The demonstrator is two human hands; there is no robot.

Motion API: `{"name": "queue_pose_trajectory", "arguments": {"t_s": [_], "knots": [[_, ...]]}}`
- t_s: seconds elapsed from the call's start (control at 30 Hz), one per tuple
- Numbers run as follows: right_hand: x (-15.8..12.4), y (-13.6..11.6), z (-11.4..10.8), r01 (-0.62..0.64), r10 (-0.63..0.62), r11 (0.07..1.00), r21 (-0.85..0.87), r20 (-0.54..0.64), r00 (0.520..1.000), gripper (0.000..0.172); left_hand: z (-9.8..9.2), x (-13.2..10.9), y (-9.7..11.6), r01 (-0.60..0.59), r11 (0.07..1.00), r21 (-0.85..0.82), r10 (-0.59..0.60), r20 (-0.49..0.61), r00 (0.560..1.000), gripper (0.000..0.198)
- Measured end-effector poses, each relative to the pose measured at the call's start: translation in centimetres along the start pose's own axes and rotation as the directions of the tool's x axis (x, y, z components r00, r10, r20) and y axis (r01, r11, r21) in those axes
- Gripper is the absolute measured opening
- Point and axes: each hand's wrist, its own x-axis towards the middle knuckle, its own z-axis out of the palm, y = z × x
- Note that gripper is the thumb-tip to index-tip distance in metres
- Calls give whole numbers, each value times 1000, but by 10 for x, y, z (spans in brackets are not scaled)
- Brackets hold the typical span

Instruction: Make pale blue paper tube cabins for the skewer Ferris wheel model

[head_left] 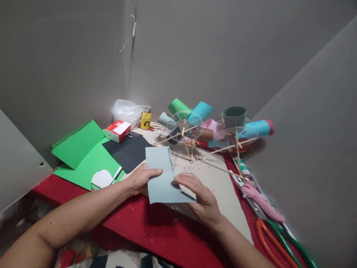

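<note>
A pale blue-grey sheet of paper [160,186] is held up over the near edge of the table. My left hand [142,178] grips its left side, thumb on the front. At the right, my right hand [199,195] has its fingers bent around a flap of the same sheet, which curls and shows a paler side. A slit or cut line runs down the sheet's upper right part. Under the sheet lies a beige board [206,169], and black paper [129,150] is just beyond my left hand.
Green sheets [80,149], a red-and-white box [118,130], a yellow can [145,120] and a plastic bag [126,111] stand left and back. Stick frames [182,130] with coloured paper tubes [180,108] are at the back right. Scissors [267,227] lie along the right edge.
</note>
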Motion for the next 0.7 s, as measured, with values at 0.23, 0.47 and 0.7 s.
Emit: {"name": "queue_pose_trajectory", "arguments": {"t_s": [0.23, 0.47, 0.7], "knots": [[-4, -3, 3, -44, 50, 997, 60, -117, 992, 20, 5, -3, -4, -18, 996, 88, 17, 12, 1000, 46], [4, -8, 4, -211, 229, 961, 181, -84, 970, 16, 2, -1, 3, -105, 986, 133, 105, 4, 994, 40], [4, -4, -1, -542, 555, 748, 383, 87, 827, 35, 0, -4, 4, -284, 924, 255, 265, 108, 958, 28]]}}
